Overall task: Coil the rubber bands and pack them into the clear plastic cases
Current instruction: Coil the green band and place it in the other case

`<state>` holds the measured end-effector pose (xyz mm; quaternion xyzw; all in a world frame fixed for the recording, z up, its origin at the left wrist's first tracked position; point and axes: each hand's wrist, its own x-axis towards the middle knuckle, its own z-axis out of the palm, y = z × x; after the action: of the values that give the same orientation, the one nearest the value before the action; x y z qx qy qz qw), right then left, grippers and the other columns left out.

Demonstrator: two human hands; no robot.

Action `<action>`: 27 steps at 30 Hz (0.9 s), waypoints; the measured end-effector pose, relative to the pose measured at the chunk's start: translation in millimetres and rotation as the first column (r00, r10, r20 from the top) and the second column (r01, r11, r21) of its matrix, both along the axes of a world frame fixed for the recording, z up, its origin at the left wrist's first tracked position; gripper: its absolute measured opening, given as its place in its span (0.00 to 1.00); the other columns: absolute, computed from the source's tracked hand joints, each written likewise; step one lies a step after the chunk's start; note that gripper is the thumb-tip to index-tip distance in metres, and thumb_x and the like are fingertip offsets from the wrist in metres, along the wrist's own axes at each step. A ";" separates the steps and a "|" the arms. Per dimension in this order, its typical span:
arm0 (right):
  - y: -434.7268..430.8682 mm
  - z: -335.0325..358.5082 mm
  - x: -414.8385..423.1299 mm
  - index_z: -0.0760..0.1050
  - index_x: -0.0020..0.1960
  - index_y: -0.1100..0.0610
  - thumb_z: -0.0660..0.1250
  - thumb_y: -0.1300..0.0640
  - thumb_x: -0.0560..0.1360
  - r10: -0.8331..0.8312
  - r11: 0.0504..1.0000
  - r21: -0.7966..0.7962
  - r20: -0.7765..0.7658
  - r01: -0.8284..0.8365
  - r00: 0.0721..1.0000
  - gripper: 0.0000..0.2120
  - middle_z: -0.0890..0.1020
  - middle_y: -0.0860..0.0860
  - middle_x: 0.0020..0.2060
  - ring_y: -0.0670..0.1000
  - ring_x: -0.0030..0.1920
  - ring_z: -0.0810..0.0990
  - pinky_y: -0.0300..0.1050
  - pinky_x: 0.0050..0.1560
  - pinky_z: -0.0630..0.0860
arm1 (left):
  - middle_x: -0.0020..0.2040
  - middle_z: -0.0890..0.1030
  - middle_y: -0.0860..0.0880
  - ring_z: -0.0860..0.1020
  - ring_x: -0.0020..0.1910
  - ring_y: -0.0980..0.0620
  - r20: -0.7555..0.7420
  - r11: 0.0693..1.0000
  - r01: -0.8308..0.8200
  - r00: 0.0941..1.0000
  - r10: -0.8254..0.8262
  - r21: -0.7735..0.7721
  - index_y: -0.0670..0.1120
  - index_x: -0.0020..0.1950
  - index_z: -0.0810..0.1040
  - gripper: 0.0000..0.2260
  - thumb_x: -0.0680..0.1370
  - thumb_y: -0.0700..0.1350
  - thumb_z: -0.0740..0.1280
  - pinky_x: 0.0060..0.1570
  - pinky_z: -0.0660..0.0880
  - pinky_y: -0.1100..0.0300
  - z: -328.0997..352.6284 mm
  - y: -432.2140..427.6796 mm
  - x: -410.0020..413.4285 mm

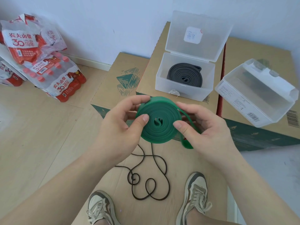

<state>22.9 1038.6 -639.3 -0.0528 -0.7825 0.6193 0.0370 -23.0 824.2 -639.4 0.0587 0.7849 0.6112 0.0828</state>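
Note:
A green rubber band is wound into a flat coil, and I hold it in the air in front of me. My left hand grips its left side, thumb pressed on the coil's face. My right hand grips the right side, and the band's loose tail hangs under that palm. Behind, an open clear plastic case stands on a cardboard box with a coiled black rubber band inside. A second clear case lies closed to the right.
Cardboard boxes form the work surface ahead. A thin black cord loops on flat cardboard by my two shoes. Shrink-wrapped packs of water bottles are stacked at the left against the white wall.

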 end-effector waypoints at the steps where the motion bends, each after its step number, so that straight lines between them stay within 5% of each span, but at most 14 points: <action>1: -2.8 -0.3 0.0 0.80 0.63 0.46 0.74 0.64 0.76 0.017 0.999 -0.031 -0.012 -0.017 1.000 0.20 0.87 0.44 0.55 0.47 0.56 0.85 0.40 0.59 0.80 | 0.55 0.83 0.53 0.83 0.54 0.49 0.031 0.998 -0.018 0.999 0.016 0.057 0.59 0.63 0.80 0.18 0.81 0.36 0.68 0.54 0.83 0.48 0.5 2.0 0.6; 5: -6.3 0.6 -1.4 0.77 0.58 0.54 0.72 0.67 0.77 -0.041 0.989 -0.145 -0.013 0.039 0.999 0.13 0.88 0.50 0.51 0.50 0.53 0.87 0.42 0.53 0.82 | 0.55 0.83 0.53 0.83 0.55 0.48 0.068 0.996 -0.005 0.998 -0.002 0.093 0.57 0.64 0.78 0.18 0.81 0.37 0.68 0.53 0.83 0.44 2.1 7.5 4.0; 9: -4.6 -3.9 1.5 0.79 0.53 0.52 0.73 0.65 0.78 -0.027 1.000 0.015 -0.030 0.027 0.999 0.09 0.86 0.47 0.49 0.49 0.52 0.85 0.46 0.56 0.82 | 0.59 0.80 0.57 0.80 0.57 0.59 -0.134 0.959 0.052 0.987 -0.093 -0.280 0.55 0.66 0.76 0.20 0.77 0.40 0.73 0.53 0.81 0.63 2.1 1.0 2.7; 11: -6.2 -6.1 3.9 0.79 0.52 0.49 0.72 0.64 0.78 0.043 0.992 0.121 -0.038 -0.038 0.998 0.10 0.85 0.42 0.51 0.48 0.54 0.84 0.44 0.57 0.81 | 0.62 0.78 0.59 0.78 0.62 0.59 -0.223 0.930 0.105 0.956 -0.193 -0.353 0.54 0.69 0.75 0.22 0.76 0.41 0.74 0.58 0.80 0.60 2.0 0.9 4.3; 15: -10.9 -6.3 7.5 0.79 0.53 0.50 0.72 0.64 0.78 0.138 0.977 0.172 -0.063 -0.125 0.988 0.11 0.84 0.41 0.51 0.47 0.55 0.83 0.45 0.56 0.80 | 0.58 0.81 0.60 0.79 0.60 0.57 -0.209 0.900 0.275 0.911 -0.356 -0.338 0.54 0.65 0.79 0.18 0.77 0.40 0.74 0.58 0.79 0.55 2.3 2.6 7.2; 21: -4.2 -1.3 0.1 0.81 0.51 0.48 0.77 0.59 0.74 -0.049 0.998 -0.030 -0.025 0.049 0.998 0.10 0.87 0.47 0.51 0.50 0.53 0.85 0.56 0.55 0.83 | 0.53 0.82 0.59 0.80 0.57 0.54 -0.071 0.987 0.131 0.988 -0.138 -0.093 0.57 0.61 0.80 0.15 0.79 0.41 0.73 0.53 0.82 0.48 0.9 3.6 6.6; 27: -10.6 -1.4 -2.7 0.80 0.57 0.51 0.76 0.57 0.72 -0.044 0.985 -0.168 0.012 0.045 0.999 0.14 0.88 0.49 0.52 0.51 0.55 0.86 0.49 0.60 0.81 | 0.54 0.84 0.55 0.83 0.57 0.53 -0.004 0.998 0.018 1.000 -0.018 0.062 0.56 0.65 0.80 0.18 0.80 0.37 0.70 0.58 0.82 0.50 5.9 2.8 2.5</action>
<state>20.2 1028.1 -640.7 -0.0757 -0.7263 0.6819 0.0428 -20.4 827.1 -633.5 0.0692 0.7650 0.6346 0.0852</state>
